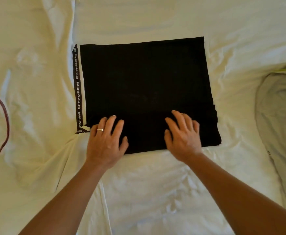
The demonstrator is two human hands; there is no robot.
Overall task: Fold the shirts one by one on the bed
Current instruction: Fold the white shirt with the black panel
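A black shirt [145, 85] lies folded into a flat, near-square block in the middle of the bed [155, 192], which is covered by a pale, wrinkled sheet. Along the black shirt's left edge runs a dark tape [77, 85] printed with the repeated words "DON'T STOP MOVING FORWARD"; its lower end sits at the shirt's near-left corner.

The left hand [106, 141] rests flat on the near-left part of the black shirt, fingers straight and spread, a ring [100, 129] on one finger; its grip is released. The right hand [183, 134] lies on the near-right part of the same shirt, fingers spread and loosely extended, grip likewise released and slightly blurred.

Left of the black shirt lies a cream garment [28, 99] with a dark red trim [4, 119]. Right of it, at the frame's edge, is a grey garment [279, 116], crumpled.
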